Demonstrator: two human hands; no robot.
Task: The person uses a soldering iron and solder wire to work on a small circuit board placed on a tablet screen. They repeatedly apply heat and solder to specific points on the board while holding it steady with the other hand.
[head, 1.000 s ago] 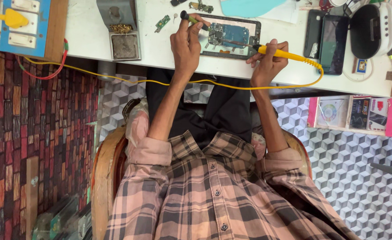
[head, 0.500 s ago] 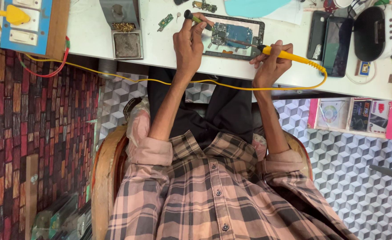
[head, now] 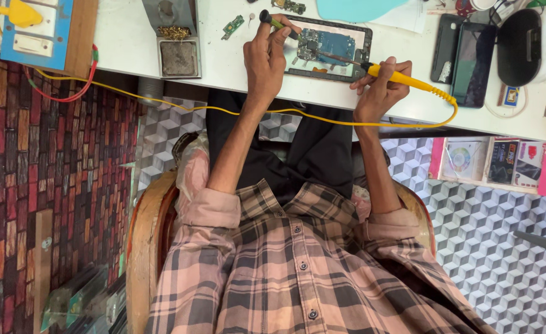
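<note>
Over on the white tabletop [head: 236,62], sponge tray [head: 179,57] parked off to the side, within reach for wiping a tip. Left hand [head: 266,59] closed around a dark-handled tool [head: 276,23], tip down at the opened phone [head: 328,48], apparently steadying a part. Phone lying flat between both hands, board face up for access. Right hand [head: 381,86] pinched shut, pen-style, on the yellow iron [head: 403,79], tip angled onto the board. Against half a second ago: iron tip nudged further in, left-hand grip unchanged.

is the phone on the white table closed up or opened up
Opened up. The phone lies flat with its back cover off: blue circuit board exposed, yellow soldering iron tip on it.
</note>
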